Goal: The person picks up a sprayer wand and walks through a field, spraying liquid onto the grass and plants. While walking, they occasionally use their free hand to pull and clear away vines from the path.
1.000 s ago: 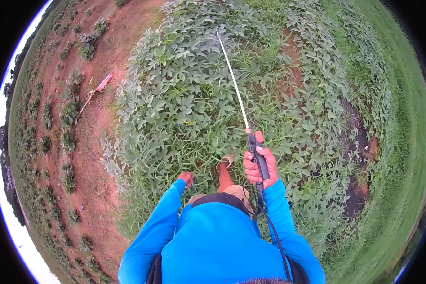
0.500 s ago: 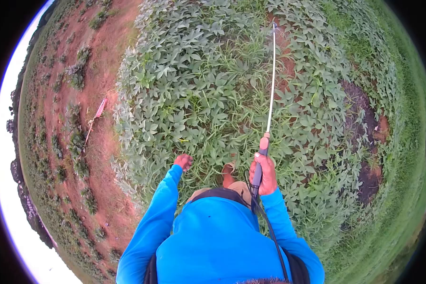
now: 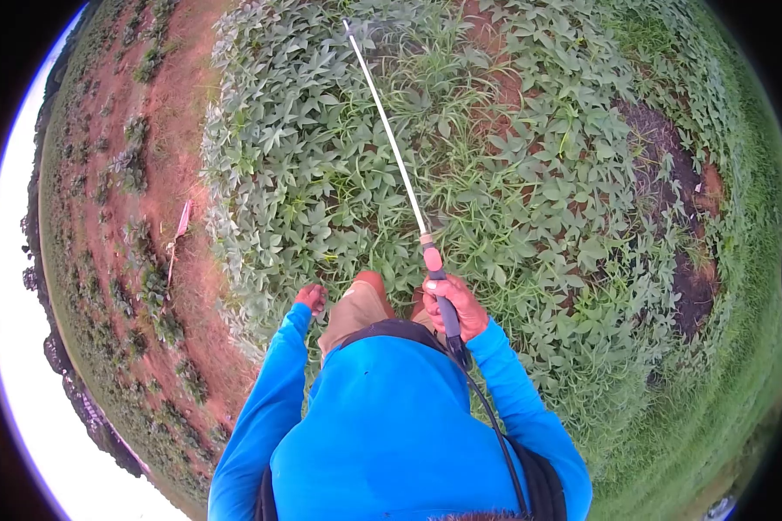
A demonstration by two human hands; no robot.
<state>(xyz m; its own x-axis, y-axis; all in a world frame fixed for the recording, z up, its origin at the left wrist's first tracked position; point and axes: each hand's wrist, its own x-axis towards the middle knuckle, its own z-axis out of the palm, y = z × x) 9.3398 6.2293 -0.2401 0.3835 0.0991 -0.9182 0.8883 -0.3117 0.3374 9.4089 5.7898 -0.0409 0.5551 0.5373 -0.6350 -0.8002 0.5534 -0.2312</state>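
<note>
My right hand is wrapped round the grey and pink grip of a spray wand. The wand's long white lance reaches forward and to the left over the leaves, with faint mist around its tip. From the grip's lower end a black hose runs back along my right side. My left hand hangs beside my left thigh with its fingers loosely curled and nothing visible in them. Below and ahead grow leafy green crop plants mixed with long grass.
To the left lies reddish bare soil with rows of small plants and a pink strip on a stick. A dark patch of ground shows at the right. Tall grass borders the far right.
The wand has swung from right to left, its tip crossing over the grass to the leafy plants. My right hand moved left with it; my left hand shifted slightly left. One leg has come forward.
</note>
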